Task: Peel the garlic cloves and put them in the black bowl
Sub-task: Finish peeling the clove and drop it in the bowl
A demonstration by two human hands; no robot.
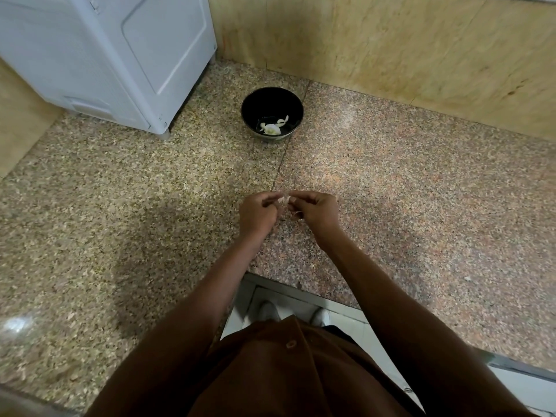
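A black bowl (pixel 272 111) stands on the speckled granite counter (pixel 391 176) near the back, with a few pale garlic pieces (pixel 273 127) in its bottom. Closer to me, my left hand (pixel 258 213) and my right hand (pixel 313 210) meet above the counter, fingers curled. Between their fingertips they pinch a small whitish garlic clove (pixel 284 198), mostly hidden by the fingers. A thin shred of skin hangs under my right hand.
A white appliance (pixel 105 55) stands on the counter at the back left, close to the bowl. A yellowish marble wall (pixel 391 49) runs along the back. The counter's front edge has a cut-out below my arms, where the floor and my shoes show.
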